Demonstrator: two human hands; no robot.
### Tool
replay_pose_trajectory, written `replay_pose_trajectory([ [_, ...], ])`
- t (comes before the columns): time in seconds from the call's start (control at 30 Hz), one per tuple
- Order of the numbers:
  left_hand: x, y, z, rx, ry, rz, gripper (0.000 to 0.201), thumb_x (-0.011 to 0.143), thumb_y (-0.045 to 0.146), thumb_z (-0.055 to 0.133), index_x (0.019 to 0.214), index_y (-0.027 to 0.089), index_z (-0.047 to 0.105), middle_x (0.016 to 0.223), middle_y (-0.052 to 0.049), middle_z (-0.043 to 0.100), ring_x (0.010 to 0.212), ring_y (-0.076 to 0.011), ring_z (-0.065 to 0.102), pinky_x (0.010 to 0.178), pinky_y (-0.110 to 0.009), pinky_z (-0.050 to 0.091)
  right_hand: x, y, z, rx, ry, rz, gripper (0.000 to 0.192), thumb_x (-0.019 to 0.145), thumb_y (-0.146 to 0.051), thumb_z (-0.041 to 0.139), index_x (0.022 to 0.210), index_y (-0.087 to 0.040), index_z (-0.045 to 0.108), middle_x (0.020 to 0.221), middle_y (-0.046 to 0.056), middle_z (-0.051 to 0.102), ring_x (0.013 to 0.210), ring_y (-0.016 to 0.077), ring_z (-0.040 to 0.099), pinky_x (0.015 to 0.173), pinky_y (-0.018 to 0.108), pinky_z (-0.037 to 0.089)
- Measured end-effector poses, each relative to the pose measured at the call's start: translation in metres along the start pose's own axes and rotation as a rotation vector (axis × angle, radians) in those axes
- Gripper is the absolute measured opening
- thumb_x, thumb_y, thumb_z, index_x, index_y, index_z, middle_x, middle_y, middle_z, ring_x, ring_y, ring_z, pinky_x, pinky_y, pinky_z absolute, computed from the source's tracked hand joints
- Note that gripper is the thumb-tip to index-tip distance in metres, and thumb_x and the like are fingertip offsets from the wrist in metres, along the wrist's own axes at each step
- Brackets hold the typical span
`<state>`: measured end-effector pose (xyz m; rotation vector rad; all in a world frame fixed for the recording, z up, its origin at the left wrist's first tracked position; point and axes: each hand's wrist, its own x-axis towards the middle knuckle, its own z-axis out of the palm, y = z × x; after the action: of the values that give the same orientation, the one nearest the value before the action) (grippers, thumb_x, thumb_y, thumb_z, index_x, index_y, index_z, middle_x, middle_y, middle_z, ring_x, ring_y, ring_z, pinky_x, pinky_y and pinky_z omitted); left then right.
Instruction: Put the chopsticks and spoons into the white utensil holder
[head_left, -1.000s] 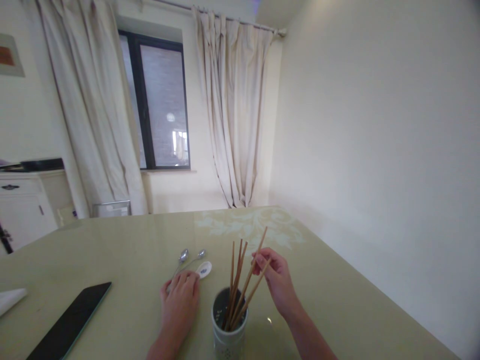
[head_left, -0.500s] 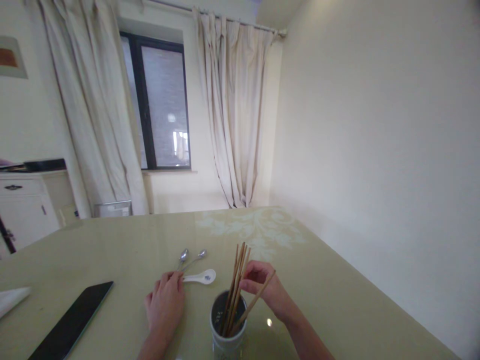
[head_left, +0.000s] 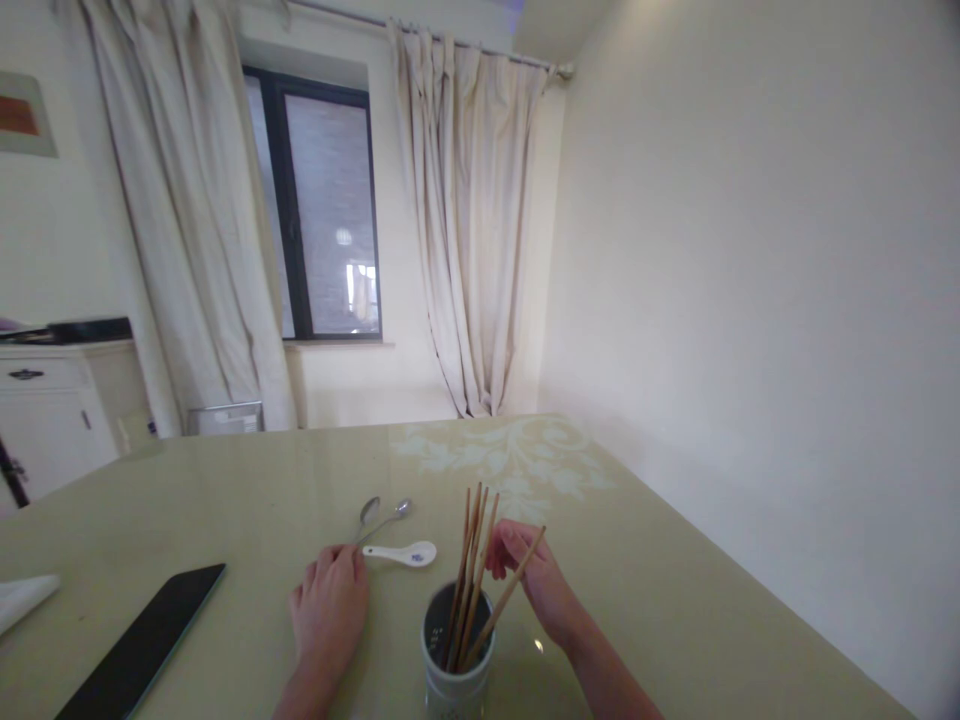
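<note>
My left hand (head_left: 330,605) rests palm down on the table, fingers loosely bent and lying near the handle end of a white ceramic spoon (head_left: 409,553). Two metal spoons, one (head_left: 370,511) and another (head_left: 403,508), lie just beyond it, their handles running toward my fingertips. In front of me stands a pale cup (head_left: 459,690) with several wooden chopsticks (head_left: 466,570) upright in it. One chopstick (head_left: 510,590) leans out to the right, across my right hand (head_left: 536,580). That hand hovers beside the bundle with loosely curled fingers; some are partly hidden, and I see nothing held.
On the left of the glossy green table (head_left: 247,500) lies a dark flat slab like a tablet (head_left: 150,640). A white object (head_left: 26,600) sits at the far left edge. A wall (head_left: 750,300) runs along the table's right side, and curtains (head_left: 480,220) hang behind.
My right thumb and fingers have loosened from the chopsticks, which have shifted slightly. The white spoon has slid a little to the right, and one metal spoon has turned beside my left hand.
</note>
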<state>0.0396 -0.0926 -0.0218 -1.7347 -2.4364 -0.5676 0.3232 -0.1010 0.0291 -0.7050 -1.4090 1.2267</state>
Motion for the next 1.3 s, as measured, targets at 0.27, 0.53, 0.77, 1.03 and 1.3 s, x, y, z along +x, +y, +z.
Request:
replay_pose_trajectory([
  [0.27,0.012,-0.011,0.016,-0.203,0.146,0.051,0.048,0.105,0.019,0.030,0.120,0.011,0.075,0.124,-0.017,0.073,0.112,-0.0267,0.071,0.103,-0.036,0.052,0.000,0.002,0.002,0.000,0.025,0.019,0.062,0.096,-0.073,0.063,0.072,-0.016,0.070,0.068,0.001,0.061,0.063,0.0144,0.055,0.065,0.028,0.041],
  [0.53,0.016,-0.006,0.000,-0.686,0.415,0.063,0.041,0.099,0.039,0.040,0.110,0.021,0.075,0.116,-0.012,0.078,0.106,-0.0289,0.074,0.099,-0.041,0.057,-0.002,0.005,0.005,0.049,0.078,0.008,0.071,0.096,-0.083,0.051,0.074,-0.018,0.071,0.069,0.003,0.062,0.064,0.0166,0.055,0.065,0.031,0.042],
  [0.77,0.009,0.008,-0.008,-0.982,0.384,0.015,0.042,0.090,0.057,0.055,0.104,0.024,0.076,0.107,-0.008,0.081,0.102,-0.0296,0.075,0.099,-0.045,0.058,-0.009,-0.004,0.003,-0.030,0.064,-0.239,0.074,0.081,-0.092,0.061,0.077,-0.019,0.072,0.067,0.001,0.056,0.060,0.0157,0.049,0.058,0.030,0.040],
  [1.03,0.007,0.021,-0.014,-1.395,0.150,-0.132,0.060,0.069,0.072,0.079,0.097,0.019,0.078,0.102,-0.009,0.084,0.103,-0.0294,0.075,0.102,-0.046,0.058,-0.002,0.000,0.014,-0.052,0.094,-0.023,0.058,0.074,-0.070,0.088,0.070,-0.022,0.055,0.056,-0.007,0.050,0.047,0.0086,0.042,0.046,0.022,0.033],
  [1.3,-0.012,0.044,-0.031,-1.646,-0.130,-0.029,0.054,0.062,0.066,0.092,0.088,0.020,0.079,0.103,-0.009,0.084,0.099,-0.0253,0.077,0.095,-0.039,0.062,-0.010,-0.010,0.020,-0.290,0.262,-0.243,0.053,0.088,-0.068,0.076,0.069,-0.022,0.056,0.057,-0.006,0.046,0.053,0.0119,0.041,0.050,0.025,0.034],
])
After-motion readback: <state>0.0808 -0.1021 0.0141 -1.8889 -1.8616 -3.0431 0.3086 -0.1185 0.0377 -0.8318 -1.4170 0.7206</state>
